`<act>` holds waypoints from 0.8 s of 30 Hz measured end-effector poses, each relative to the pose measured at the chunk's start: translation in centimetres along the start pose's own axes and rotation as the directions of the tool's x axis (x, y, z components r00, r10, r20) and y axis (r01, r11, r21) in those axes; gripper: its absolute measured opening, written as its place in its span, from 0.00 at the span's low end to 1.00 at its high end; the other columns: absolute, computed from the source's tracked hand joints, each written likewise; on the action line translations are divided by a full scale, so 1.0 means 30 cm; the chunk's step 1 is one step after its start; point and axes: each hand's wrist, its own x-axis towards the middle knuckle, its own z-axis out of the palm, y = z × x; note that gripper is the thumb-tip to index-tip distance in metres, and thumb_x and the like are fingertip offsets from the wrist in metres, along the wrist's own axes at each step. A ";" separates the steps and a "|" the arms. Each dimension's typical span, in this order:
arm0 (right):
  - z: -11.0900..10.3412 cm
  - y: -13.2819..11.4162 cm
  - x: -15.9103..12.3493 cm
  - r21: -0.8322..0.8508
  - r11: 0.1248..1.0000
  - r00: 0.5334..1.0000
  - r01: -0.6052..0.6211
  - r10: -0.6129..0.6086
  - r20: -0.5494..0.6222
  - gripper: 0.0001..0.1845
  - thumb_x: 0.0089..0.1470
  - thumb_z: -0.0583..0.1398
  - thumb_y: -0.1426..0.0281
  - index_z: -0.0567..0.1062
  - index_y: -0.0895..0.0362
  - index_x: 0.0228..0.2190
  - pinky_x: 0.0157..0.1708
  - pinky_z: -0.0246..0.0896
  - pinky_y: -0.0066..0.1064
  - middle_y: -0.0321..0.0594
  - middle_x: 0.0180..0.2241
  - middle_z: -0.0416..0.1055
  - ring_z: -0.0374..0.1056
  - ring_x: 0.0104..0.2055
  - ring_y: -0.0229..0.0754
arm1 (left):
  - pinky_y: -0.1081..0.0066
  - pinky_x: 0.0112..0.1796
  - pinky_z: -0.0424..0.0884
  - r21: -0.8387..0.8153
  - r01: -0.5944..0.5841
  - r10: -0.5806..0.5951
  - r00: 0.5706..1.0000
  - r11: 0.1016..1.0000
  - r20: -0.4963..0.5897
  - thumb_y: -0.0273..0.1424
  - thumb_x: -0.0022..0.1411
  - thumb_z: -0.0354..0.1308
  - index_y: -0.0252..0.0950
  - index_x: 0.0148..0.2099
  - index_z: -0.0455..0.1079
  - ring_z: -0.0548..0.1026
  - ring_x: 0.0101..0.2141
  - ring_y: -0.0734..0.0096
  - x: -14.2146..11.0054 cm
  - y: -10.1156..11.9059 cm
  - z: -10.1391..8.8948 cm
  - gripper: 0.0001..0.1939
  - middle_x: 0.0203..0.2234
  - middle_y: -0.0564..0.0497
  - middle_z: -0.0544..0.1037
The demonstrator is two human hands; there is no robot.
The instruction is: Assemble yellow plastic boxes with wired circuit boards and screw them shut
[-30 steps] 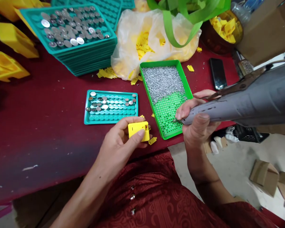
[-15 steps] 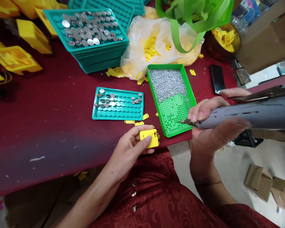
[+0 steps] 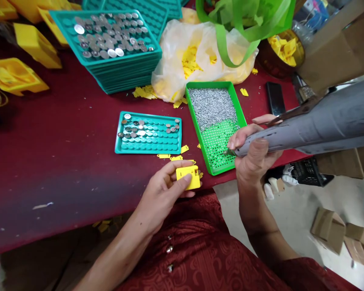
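My left hand point(image 3: 166, 188) grips a small yellow plastic case point(image 3: 183, 174), thumb on its face, at the table's front edge. Wrapped round a grey electric screwdriver point(image 3: 294, 125), my right hand point(image 3: 251, 151) holds it nearly level. The tool's tip points left over the perforated part of a green tray point(image 3: 212, 171). Small silver screws point(image 3: 212, 107) fill the far part of that tray. Left of it lies a teal tray point(image 3: 150, 147) with several coin-like metal discs in its pockets. A few flat yellow pieces point(image 3: 176, 158) lie between the trays and my left hand.
Stacked teal trays point(image 3: 127, 74) with metal discs stand at the back. Beside them are a plastic bag point(image 3: 170, 52) of yellow parts and a green bag point(image 3: 221, 44). A phone point(image 3: 275, 99) lies to the right, and yellow bins point(image 3: 21, 74) to the left. Cardboard boxes point(image 3: 327, 230) sit on the floor.
My right hand has shifted left with the screwdriver, its body now tilting up more to the right. My left hand still holds the yellow case, and the view has moved slightly.
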 end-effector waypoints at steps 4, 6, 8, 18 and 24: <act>-0.011 -0.003 -0.004 0.024 0.999 1.000 -0.028 0.028 0.004 0.18 0.54 0.63 0.52 0.67 0.46 0.41 0.15 0.56 0.30 0.27 0.20 0.61 0.59 0.17 0.36 | 0.73 0.30 0.76 0.007 0.009 -0.009 1.000 1.000 -0.003 0.40 0.53 0.69 0.35 0.50 0.70 0.77 0.36 0.67 0.002 0.009 0.005 0.25 0.37 0.47 0.79; -0.013 -0.004 -0.008 0.024 0.999 0.999 -0.043 0.043 0.004 0.18 0.53 0.63 0.52 0.67 0.45 0.41 0.15 0.56 0.31 0.27 0.20 0.60 0.59 0.17 0.36 | 0.73 0.30 0.76 0.012 0.013 -0.013 1.000 1.000 -0.004 0.40 0.53 0.69 0.35 0.50 0.71 0.77 0.36 0.67 0.001 0.013 0.006 0.25 0.37 0.47 0.79; -0.012 -0.004 -0.014 0.025 0.998 0.999 -0.051 0.051 -0.001 0.18 0.52 0.63 0.52 0.67 0.45 0.41 0.15 0.56 0.32 0.27 0.20 0.60 0.58 0.17 0.37 | 0.72 0.31 0.76 0.014 0.014 -0.014 1.000 1.000 -0.004 0.40 0.53 0.69 0.36 0.50 0.71 0.77 0.36 0.66 0.001 0.015 0.006 0.24 0.38 0.47 0.79; -0.012 -0.009 -0.010 -0.019 1.000 0.999 -0.013 0.012 -0.033 0.20 0.52 0.63 0.48 0.67 0.44 0.41 0.15 0.58 0.33 0.29 0.20 0.58 0.58 0.17 0.38 | 0.72 0.34 0.77 0.013 -0.001 0.001 1.000 1.000 0.024 0.40 0.55 0.68 0.37 0.49 0.71 0.77 0.36 0.69 0.006 0.011 0.002 0.21 0.38 0.49 0.78; 0.041 -0.116 0.003 0.175 0.984 0.996 0.028 -0.014 -0.084 0.19 0.51 0.66 0.51 0.75 0.49 0.39 0.13 0.54 0.30 0.28 0.18 0.59 0.56 0.16 0.35 | 0.70 0.34 0.76 0.014 0.002 -0.002 1.000 1.000 0.028 0.38 0.55 0.67 0.35 0.48 0.71 0.77 0.35 0.68 0.011 0.008 0.010 0.21 0.37 0.48 0.78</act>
